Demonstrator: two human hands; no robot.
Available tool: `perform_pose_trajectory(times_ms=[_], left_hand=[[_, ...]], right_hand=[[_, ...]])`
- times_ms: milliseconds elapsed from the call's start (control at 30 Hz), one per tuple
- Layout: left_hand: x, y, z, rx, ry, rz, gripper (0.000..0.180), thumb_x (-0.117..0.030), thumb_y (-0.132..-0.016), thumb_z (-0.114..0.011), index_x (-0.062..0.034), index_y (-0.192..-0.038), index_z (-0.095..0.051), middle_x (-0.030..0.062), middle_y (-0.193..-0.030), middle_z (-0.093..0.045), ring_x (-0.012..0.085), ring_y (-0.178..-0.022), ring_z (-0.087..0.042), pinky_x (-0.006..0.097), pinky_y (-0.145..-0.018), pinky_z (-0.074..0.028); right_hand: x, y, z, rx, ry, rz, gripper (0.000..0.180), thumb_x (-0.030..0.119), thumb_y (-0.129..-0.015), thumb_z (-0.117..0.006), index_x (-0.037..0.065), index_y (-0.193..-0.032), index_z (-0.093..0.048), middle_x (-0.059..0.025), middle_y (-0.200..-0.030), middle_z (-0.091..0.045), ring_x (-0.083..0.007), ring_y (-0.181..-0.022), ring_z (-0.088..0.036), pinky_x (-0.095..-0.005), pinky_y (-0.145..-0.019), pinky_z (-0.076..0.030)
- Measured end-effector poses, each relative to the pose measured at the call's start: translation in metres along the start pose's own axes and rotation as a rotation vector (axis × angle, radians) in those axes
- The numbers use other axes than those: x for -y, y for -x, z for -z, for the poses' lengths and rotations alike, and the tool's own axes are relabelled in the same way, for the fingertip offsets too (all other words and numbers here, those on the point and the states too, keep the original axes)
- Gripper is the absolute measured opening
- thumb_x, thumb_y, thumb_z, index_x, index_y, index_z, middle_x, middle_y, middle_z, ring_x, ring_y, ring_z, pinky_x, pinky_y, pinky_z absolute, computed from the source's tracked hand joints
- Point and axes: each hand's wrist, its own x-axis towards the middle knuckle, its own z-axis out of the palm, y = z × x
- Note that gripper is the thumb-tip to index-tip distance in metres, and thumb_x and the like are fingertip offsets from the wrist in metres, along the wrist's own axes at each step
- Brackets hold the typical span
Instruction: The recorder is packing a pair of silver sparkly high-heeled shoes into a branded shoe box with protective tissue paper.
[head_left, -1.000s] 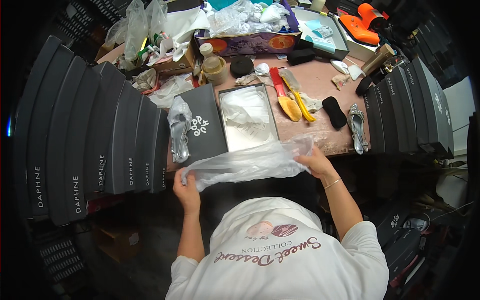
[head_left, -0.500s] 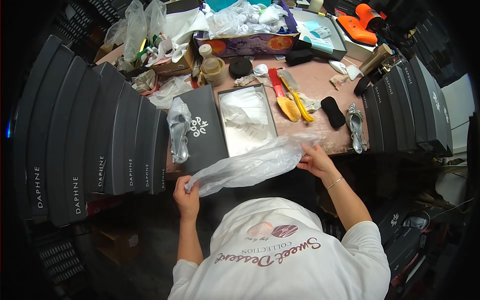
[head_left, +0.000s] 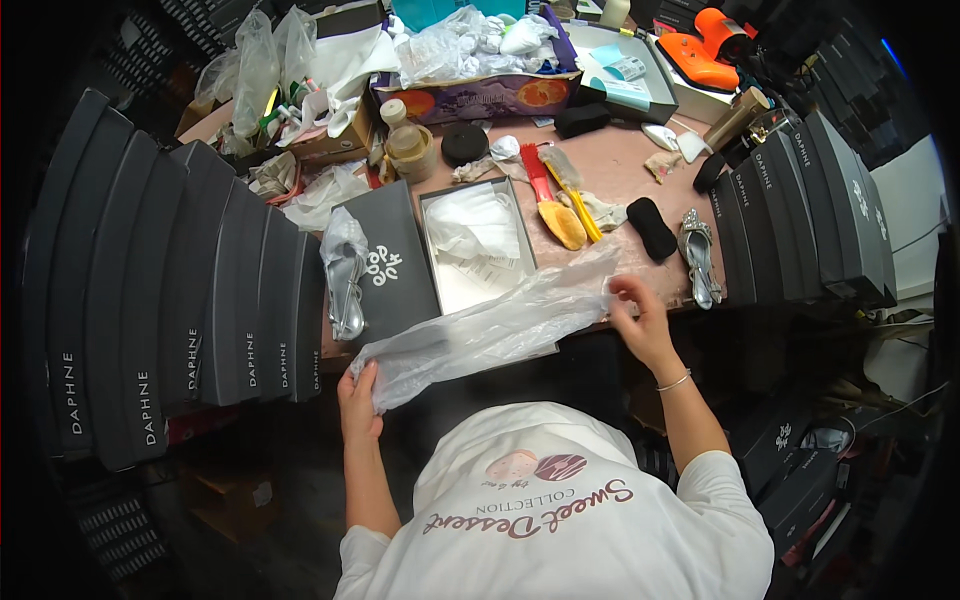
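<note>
A crumpled clear plastic bag (head_left: 490, 325) stretches between my hands at the table's front edge, over the near end of an open shoebox (head_left: 475, 245) with white tissue paper inside. My left hand (head_left: 361, 400) grips the bag's lower left end between thumb and fingers. At its right end, my right hand (head_left: 640, 318) has its fingers curled against the bag's edge. On the grey box lid (head_left: 395, 275) to the left lies a silver shoe (head_left: 345, 285), its far part wrapped in plastic. Another silver shoe (head_left: 699, 260), with a sparkling trim, lies at the right.
Tall rows of dark shoeboxes (head_left: 160, 290) flank the left side, and more boxes (head_left: 800, 220) the right. Beyond the open shoebox lie a red brush (head_left: 538, 175), a yellow-handled brush (head_left: 580, 200) and a black pad (head_left: 652, 228). A purple carton (head_left: 480, 98) of crumpled wrapping stands behind.
The bag has shifted a little left and its right end is spread higher. My left hand has moved left and down. My right hand's fingers are more curled. The whole view has shifted slightly.
</note>
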Motion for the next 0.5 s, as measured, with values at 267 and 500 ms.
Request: perform_pose_trajectory(times_ms=[267, 500], left_hand=[[-0.01, -0.007, 0.004, 0.0, -0.007, 0.014, 0.022, -0.013, -0.089, -0.064, 0.0002, -0.107, -0.061, 0.006, -0.099, -0.065, 0.0136, -0.088, -0.062, 0.027, -0.079, -0.049], [0.002, -0.017, 0.01, -0.05, -0.089, -0.111, 0.017, -0.011, -0.088, -0.065, 0.0002, -0.101, -0.065, 0.0043, -0.093, -0.066, 0.0113, -0.084, -0.061, 0.025, -0.078, -0.048]], right_hand=[[0.016, -0.001, -0.021, 0.342, 0.316, 0.172, 0.032, 0.008, -0.069, -0.075, 0.007, -0.095, -0.057, -0.0103, -0.103, -0.056, -0.0274, -0.097, -0.055, -0.036, -0.08, -0.044], [0.039, 0.012, 0.004, 0.43, -0.24, -0.201, 0.021, 0.003, -0.075, -0.068, 0.005, -0.079, -0.048, -0.0093, -0.096, -0.061, -0.0158, -0.091, -0.056, -0.0287, -0.079, -0.043]])
